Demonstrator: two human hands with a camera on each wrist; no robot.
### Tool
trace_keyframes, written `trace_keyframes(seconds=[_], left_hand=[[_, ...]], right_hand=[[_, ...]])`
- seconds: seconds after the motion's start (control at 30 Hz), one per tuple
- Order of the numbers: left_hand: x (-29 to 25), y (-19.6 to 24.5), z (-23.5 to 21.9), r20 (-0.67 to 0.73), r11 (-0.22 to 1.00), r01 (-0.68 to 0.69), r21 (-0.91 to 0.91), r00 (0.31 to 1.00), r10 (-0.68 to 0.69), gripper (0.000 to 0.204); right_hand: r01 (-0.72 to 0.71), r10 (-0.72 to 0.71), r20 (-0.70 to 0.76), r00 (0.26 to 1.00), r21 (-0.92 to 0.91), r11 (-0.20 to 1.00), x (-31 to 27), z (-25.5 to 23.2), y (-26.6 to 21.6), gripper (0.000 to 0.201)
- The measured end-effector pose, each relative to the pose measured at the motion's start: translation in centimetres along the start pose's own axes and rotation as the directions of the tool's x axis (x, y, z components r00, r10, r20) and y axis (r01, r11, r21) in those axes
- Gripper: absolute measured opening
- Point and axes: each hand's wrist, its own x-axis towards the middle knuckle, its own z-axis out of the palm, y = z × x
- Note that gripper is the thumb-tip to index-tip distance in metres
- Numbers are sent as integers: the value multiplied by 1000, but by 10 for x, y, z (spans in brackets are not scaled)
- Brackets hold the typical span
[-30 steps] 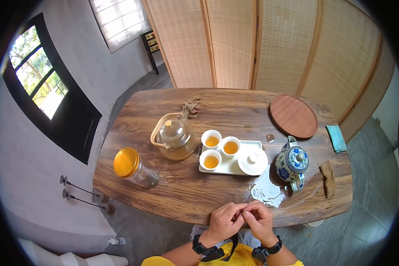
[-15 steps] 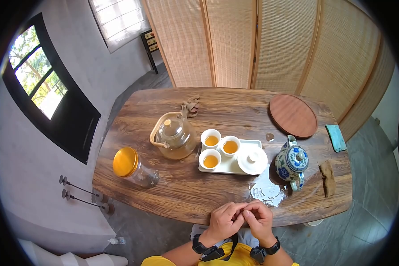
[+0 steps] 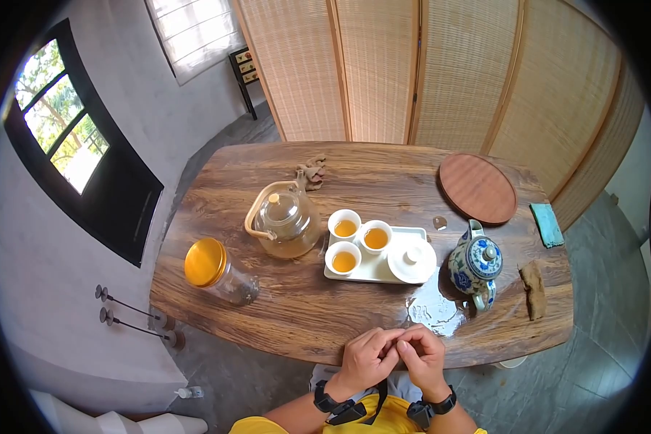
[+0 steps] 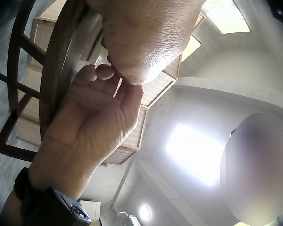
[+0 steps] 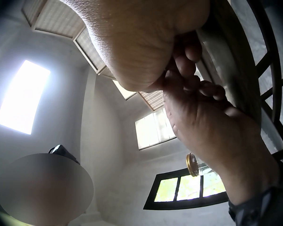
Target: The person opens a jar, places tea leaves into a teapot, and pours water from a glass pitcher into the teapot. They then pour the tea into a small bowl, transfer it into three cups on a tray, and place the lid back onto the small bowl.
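Both hands meet over the table's front edge, the left hand (image 3: 367, 359) and the right hand (image 3: 422, 359) touching at the fingertips, fingers loosely curled. Nothing shows between them. Beyond the hands is a white tray (image 3: 369, 275) carrying a lidded white bowl (image 3: 412, 264) and three white cups of amber tea, among them the front cup (image 3: 343, 258). To the right stands a blue-and-white teapot (image 3: 476, 260), with a puddle (image 3: 435, 312) beside it. A glass teapot (image 3: 288, 228) with a wooden handle is left of the tray.
A jar (image 3: 220, 272) with a gold lid lies tilted at the table's left. Toward the back are a crumpled brown cloth (image 3: 312, 176) and a round wooden tray (image 3: 479, 189). A teal cloth (image 3: 547, 225) and a brown cloth strip (image 3: 534, 291) lie along the right side.
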Motion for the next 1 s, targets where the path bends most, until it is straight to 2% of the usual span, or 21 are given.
trace_keyframes(seconds=[0.33, 0.67, 0.9, 1.0], left_hand=[[-2, 3, -3, 22, 999, 30, 18, 999, -30, 30], [-3, -2, -1, -54, 999, -40, 8, 998, 41, 33], [-7, -7, -3, -123, 1000, -11, -21, 992, 8, 37], [-6, -2, -5, -172, 999, 13, -39, 985, -19, 39]], right_hand=[[-8, 8, -7, 1000, -17, 1000, -1, 3, -2, 5], [28, -27, 10, 1000, -76, 997, -2, 4, 5, 5], [-61, 68, 58, 996, -109, 992, 14, 13, -9, 7], [66, -39, 108, 993, -268, 961, 28, 20, -24, 9]])
